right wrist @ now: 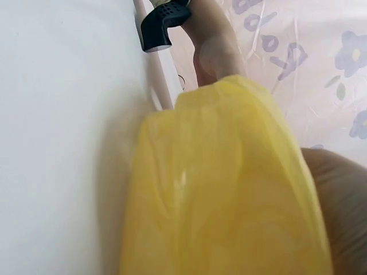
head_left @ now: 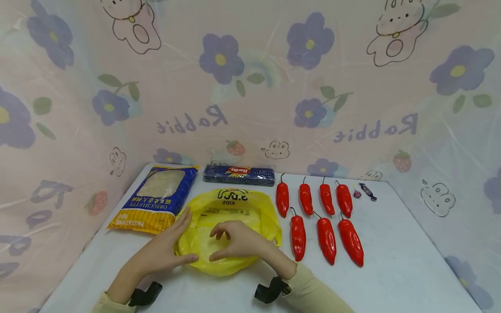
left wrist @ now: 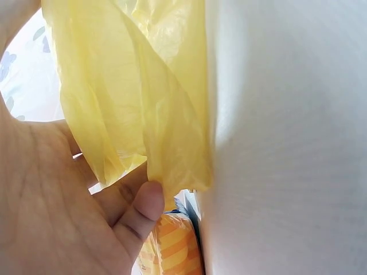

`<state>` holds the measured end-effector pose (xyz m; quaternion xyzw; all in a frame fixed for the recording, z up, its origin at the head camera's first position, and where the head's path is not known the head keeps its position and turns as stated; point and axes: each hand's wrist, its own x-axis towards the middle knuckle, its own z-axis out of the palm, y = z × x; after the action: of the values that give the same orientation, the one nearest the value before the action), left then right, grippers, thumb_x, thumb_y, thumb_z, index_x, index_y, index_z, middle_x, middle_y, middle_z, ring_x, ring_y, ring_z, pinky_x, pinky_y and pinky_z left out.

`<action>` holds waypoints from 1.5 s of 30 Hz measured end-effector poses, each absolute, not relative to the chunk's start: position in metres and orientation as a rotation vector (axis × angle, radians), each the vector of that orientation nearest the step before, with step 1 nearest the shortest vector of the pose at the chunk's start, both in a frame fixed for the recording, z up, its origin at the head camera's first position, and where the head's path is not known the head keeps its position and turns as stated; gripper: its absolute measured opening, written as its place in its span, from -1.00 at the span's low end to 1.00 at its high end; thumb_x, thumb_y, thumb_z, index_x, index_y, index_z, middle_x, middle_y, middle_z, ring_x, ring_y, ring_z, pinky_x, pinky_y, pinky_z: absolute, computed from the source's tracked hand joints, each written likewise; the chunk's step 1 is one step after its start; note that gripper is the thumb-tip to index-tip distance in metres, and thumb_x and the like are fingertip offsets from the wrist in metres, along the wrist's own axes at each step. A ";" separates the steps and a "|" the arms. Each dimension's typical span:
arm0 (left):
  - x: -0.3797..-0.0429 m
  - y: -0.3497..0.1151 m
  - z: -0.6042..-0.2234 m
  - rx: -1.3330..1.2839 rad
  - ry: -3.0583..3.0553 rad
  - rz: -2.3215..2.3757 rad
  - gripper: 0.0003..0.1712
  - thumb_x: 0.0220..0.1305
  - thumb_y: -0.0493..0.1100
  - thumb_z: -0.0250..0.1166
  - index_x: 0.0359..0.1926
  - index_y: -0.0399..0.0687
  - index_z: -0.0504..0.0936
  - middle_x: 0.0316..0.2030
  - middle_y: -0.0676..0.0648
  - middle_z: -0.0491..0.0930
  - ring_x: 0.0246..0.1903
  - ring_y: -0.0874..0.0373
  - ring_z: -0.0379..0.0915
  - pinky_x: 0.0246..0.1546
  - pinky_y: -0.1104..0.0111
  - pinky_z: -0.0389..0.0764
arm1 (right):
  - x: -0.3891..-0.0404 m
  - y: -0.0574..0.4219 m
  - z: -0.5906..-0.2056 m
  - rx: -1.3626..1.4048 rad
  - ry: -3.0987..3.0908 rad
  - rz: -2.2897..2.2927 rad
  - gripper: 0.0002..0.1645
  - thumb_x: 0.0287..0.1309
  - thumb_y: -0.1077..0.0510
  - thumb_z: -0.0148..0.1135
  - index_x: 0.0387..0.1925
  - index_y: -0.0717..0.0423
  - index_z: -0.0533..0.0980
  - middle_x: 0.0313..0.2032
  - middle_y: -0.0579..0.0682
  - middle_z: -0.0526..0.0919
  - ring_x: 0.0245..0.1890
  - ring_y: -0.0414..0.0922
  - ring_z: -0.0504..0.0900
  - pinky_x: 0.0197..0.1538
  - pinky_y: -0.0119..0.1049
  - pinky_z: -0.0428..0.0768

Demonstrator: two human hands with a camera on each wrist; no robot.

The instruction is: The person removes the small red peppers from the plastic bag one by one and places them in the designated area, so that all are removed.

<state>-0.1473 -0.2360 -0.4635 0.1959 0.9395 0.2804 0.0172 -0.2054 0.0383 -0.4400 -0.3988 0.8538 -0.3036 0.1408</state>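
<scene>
A yellow plastic bag (head_left: 269, 219) with dark print sits spread on the white table, its mouth held wide towards the person. My left hand (head_left: 166, 250) touches the bag's left side with straight fingers, the thumb stretched out across its near edge. Over the bag's mouth is my right hand (head_left: 236, 241), fingers bent, thumb apart, nothing between them. In the left wrist view the thin bag wall (left wrist: 103, 86) hangs beside the palm. The bag (right wrist: 223, 183) hides most of the right hand in the right wrist view.
A blue and yellow orecchiette pack (head_left: 156, 195) lies left of the bag. Behind it is a dark spaghetti pack (head_left: 211, 174). Several red peppers (head_left: 327, 239) lie in two rows to the right, near a small lollipop (head_left: 357, 194) and a dark wrapped candy (head_left: 367, 190). Patterned curtains surround the table.
</scene>
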 end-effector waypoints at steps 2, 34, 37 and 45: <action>-0.147 -0.236 -0.463 0.607 2.921 0.870 0.34 0.22 0.47 0.42 0.70 -0.16 0.02 0.72 -0.15 -0.18 0.56 -0.40 0.08 0.42 -0.36 0.33 | -0.203 0.036 -0.443 -1.177 2.460 -0.838 -0.36 0.06 -0.22 0.65 0.11 -0.03 0.68 -0.12 -0.19 0.74 -0.19 -0.29 0.60 -0.07 -0.53 0.57; -0.146 -0.235 -0.453 0.558 2.927 0.859 0.38 0.18 0.50 0.43 0.72 -0.08 -0.03 0.73 -0.07 -0.26 0.54 -0.43 0.13 0.36 -0.36 0.40 | -0.184 0.035 -0.438 -1.134 2.464 -0.794 -0.63 0.24 -0.09 0.55 0.00 -0.05 0.71 -0.23 -0.25 0.71 -0.29 -0.35 0.55 -0.14 -0.54 0.56; -0.144 -0.236 -0.445 0.537 2.987 0.815 0.38 0.18 0.50 0.43 0.72 -0.05 -0.03 0.73 -0.08 -0.25 0.50 -0.45 0.19 0.29 -0.36 0.48 | -0.183 0.044 -0.426 -1.069 2.506 -0.861 -0.56 0.26 -0.13 0.53 0.08 -0.04 0.70 -0.15 -0.19 0.73 -0.21 -0.27 0.60 -0.09 -0.49 0.58; -0.148 -0.250 -0.419 0.370 3.057 0.708 0.37 0.25 0.56 0.32 0.71 -0.15 -0.05 0.63 -0.36 0.10 0.49 -0.55 0.12 0.36 -0.49 0.23 | -0.187 0.092 -0.405 -0.893 2.644 -1.157 -0.36 0.34 -0.21 0.41 0.32 -0.02 0.56 0.06 0.02 0.72 0.02 0.00 0.64 0.10 -0.01 0.71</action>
<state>-0.1481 -0.2495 -0.4189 0.1171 0.9675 0.2240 -0.0091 -0.1867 0.0922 -0.4045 -0.2950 0.8736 -0.3822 0.0604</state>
